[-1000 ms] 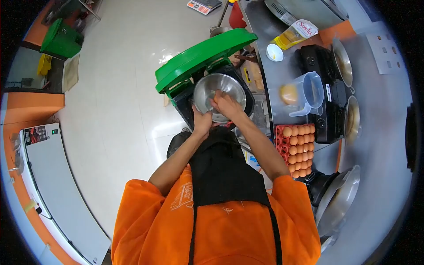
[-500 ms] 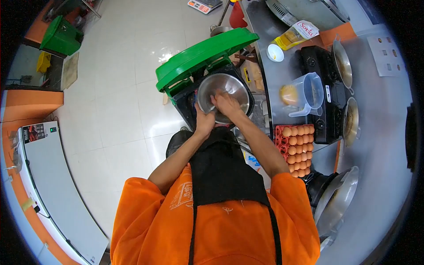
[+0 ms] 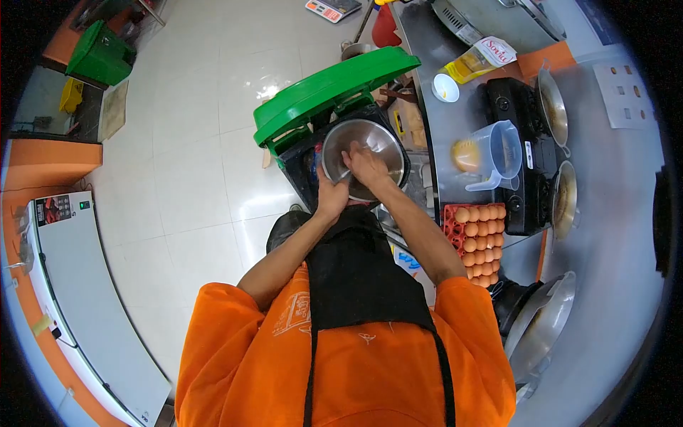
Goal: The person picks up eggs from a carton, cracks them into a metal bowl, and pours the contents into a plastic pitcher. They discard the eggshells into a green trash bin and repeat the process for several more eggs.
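Note:
A shiny metal mixing bowl point(image 3: 388, 146) is held over the open green trash bin point(image 3: 334, 85), which is lined with a black bag. My left hand point(image 3: 331, 196) is closed on the bowl's near left rim, with the thumb side toward the inside. Inside the bowl, my right hand point(image 3: 368, 169) reaches down with its fingers bent together near the inner wall. Whatever those fingers may hold is too small to make out.
On the steel counter at right are a clear measuring jug point(image 3: 498, 153) with yellow liquid, a tray of brown eggs point(image 3: 482, 238), a small white bowl point(image 3: 445, 87), an oil pouch point(image 3: 478, 62) and a black stove point(image 3: 523, 171) with pans. A white freezer point(image 3: 92, 306) stands at left.
My right hand has shifted slightly within the bowl, while my left hand keeps its hold on the rim. The whole view has moved a little.

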`<state>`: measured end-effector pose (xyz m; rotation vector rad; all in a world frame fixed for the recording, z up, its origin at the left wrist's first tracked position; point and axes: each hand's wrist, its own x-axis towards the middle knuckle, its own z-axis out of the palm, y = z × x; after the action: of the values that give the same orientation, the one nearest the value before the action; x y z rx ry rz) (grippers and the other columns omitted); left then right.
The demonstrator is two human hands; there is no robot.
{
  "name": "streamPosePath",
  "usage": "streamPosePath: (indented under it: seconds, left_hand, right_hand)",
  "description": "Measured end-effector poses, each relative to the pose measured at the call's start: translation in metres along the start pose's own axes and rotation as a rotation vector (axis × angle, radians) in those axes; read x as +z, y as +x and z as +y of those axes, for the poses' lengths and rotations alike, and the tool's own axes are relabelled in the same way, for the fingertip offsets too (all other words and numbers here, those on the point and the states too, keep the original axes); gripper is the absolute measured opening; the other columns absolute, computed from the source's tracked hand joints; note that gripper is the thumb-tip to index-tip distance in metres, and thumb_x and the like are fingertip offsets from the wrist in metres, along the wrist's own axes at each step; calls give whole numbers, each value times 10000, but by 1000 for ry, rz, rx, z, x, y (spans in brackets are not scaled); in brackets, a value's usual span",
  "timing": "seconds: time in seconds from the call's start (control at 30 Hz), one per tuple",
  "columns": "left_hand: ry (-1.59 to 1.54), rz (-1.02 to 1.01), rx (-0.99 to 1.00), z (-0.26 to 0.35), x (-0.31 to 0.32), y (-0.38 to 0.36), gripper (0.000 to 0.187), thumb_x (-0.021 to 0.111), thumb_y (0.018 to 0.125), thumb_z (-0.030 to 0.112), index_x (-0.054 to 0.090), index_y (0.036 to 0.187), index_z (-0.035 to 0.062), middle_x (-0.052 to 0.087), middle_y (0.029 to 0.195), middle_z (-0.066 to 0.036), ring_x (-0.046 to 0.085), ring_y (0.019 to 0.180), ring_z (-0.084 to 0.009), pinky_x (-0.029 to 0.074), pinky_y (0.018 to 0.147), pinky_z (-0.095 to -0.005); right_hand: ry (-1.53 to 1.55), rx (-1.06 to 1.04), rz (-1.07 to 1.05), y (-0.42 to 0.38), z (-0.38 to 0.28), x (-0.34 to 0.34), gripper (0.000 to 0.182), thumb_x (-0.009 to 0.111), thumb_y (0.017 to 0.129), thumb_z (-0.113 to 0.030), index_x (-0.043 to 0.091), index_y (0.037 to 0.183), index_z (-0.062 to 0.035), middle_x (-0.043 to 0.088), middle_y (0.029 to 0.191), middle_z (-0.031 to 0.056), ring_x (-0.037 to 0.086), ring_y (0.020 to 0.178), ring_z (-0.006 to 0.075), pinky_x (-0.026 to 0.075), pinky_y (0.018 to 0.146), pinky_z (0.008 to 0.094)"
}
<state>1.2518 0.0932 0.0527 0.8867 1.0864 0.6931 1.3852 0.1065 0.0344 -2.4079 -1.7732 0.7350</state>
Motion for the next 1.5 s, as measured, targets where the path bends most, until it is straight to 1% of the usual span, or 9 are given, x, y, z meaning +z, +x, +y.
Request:
streamPosePath:
  seconds: [0.17, 0.27, 0.47, 0.67, 0.83, 1.2, 1.37, 1.47, 1.5]
  left_hand:
    - [-58, -3, -7, 5, 3, -2, 647, 570, 863, 97, 201, 1393, 56, 479, 1273, -192, 525, 1142, -294, 531, 844, -367]
    - [-82, 1, -53, 6, 3, -2, 648, 578, 867, 112, 206, 1395, 63, 479, 1276, -189, 524, 1145, -294, 522, 863, -368]
    - [14, 11, 89, -26, -2, 15, 647, 585, 865, 118, 214, 1391, 51, 479, 1281, -180, 524, 1144, -292, 518, 873, -370]
    - [-39, 5, -12, 5, 2, 2, 643, 570, 858, 101, 215, 1391, 34, 474, 1284, -194, 510, 1159, -295, 472, 928, -367]
    - [-9, 1, 51, -27, -4, 18, 638, 506, 832, 27, 204, 1393, 46, 474, 1264, -196, 525, 1133, -305, 554, 806, -379]
    - [-114, -45, -39, 12, 1, 2, 657, 456, 811, -28, 165, 1392, 75, 428, 1263, -216, 540, 1094, -363, 609, 664, -439]
    - [-21, 1, 41, 4, 2, 6, 656, 473, 790, -25, 204, 1385, 42, 451, 1267, -208, 532, 1116, -333, 582, 758, -402]
    - [7, 3, -29, 11, 2, 2, 675, 464, 757, -27, 235, 1389, 29, 436, 1304, -166, 430, 1231, -273, 349, 1040, -354]
    - [2, -6, 2, 6, 2, 3, 674, 465, 753, -29, 238, 1385, 24, 436, 1304, -168, 431, 1230, -273, 348, 1041, -354]
  right_hand:
    - [8, 25, 54, 1, -1, 2, 417, 437, 942, -401, 507, 1028, 1, 625, 888, 285, 620, 845, 455, 506, 723, 522]
    - [7, 26, 59, 2, -1, 1, 425, 435, 944, -408, 504, 1029, 3, 629, 885, 281, 622, 845, 455, 506, 721, 521]
    - [30, 19, 112, 3, 2, 7, 437, 451, 939, -425, 497, 1028, 1, 632, 895, 281, 624, 860, 450, 507, 716, 521]
    - [72, 30, 104, 3, 0, 2, 473, 507, 910, -457, 493, 1016, 3, 629, 914, 282, 617, 879, 453, 499, 729, 527]
    - [105, 24, 119, 1, -1, 0, 496, 545, 886, -468, 491, 1004, 11, 625, 934, 281, 596, 926, 462, 482, 763, 528]
    - [110, 59, 90, 4, 0, -1, 492, 561, 871, -471, 497, 978, 4, 634, 938, 254, 601, 930, 434, 472, 773, 509]
    - [71, 106, 49, 1, -6, -12, 490, 531, 881, -491, 502, 997, -16, 638, 942, 245, 613, 923, 419, 475, 767, 514]
    - [32, 95, 71, 0, -4, -12, 496, 503, 891, -504, 492, 1018, -24, 642, 926, 240, 623, 902, 412, 485, 738, 512]
    - [30, 74, 104, -1, 0, -7, 499, 493, 896, -507, 485, 1023, -25, 645, 905, 238, 629, 883, 412, 489, 720, 514]
